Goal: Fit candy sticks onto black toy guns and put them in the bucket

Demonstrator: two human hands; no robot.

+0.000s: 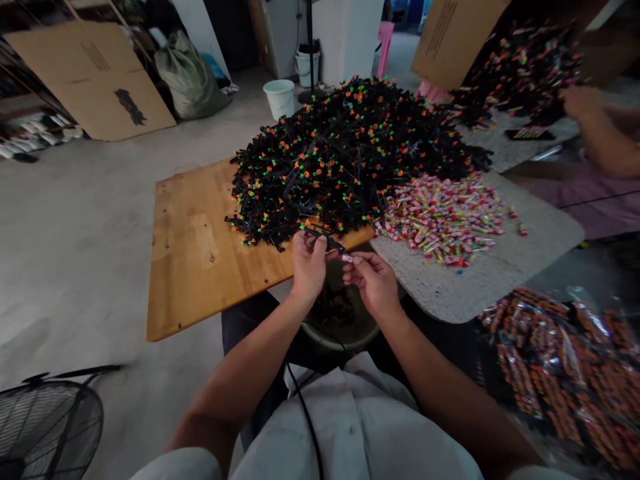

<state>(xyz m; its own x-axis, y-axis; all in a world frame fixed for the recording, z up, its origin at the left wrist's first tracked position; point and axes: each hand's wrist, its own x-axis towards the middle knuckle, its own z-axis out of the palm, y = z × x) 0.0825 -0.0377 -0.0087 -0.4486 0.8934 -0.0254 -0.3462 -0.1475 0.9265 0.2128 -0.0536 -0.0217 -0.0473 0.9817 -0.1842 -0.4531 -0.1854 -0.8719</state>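
Observation:
My left hand [309, 263] pinches a small black plastic toy piece [333, 244] between thumb and fingers. In my right hand [373, 277], the fingertips are closed on a short pink-and-white tube [346, 258], its end touching or close to the black piece; which of the two I cannot tell. Just beyond my hands rises a large heap of black toy pieces [320, 160] with orange and green tips. To the right lies a spread pile of pink, red and yellow tubes [445, 217]. Below my hands, between my knees, stands a tub [367, 340] with dark pieces inside.
The heap rests on a wooden board [185, 267], the tubes on a grey speckled tabletop [540, 233]. Another person's arm [610, 137] reaches in at the right. Clear bags [565, 373] lie lower right; a black fan [45, 427] stands lower left. A white bucket [280, 99] stands behind.

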